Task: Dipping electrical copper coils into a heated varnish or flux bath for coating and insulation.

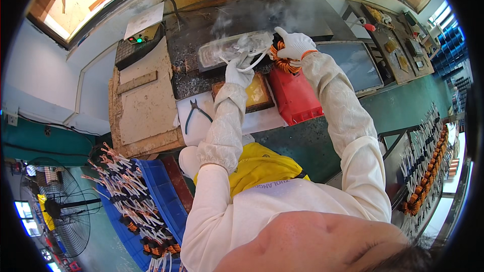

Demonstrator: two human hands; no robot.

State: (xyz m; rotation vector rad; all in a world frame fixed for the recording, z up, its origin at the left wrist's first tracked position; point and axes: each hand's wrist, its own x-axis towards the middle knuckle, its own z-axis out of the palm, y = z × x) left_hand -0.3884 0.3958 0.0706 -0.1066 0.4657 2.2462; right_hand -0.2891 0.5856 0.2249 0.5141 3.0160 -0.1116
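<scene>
My right hand (297,45), in a white glove, is closed around a coil wound with orange copper wire (285,63). White sleeved leads (259,61) run from the coil toward my left hand (239,73). That hand, also gloved, pinches the leads near their ends. Both hands are at the near right edge of a long trough of silvery molten metal (219,52), from which smoke rises. The lead tips sit by the trough's near edge; whether they touch the metal I cannot make out.
Below the trough are a tray of amber-yellow material (258,93), a red box (295,98) and cutting pliers (194,106). A blue bin (164,191) of finished-looking coils stands lower left, near a fan (55,206). More coils (426,176) line a rack at right.
</scene>
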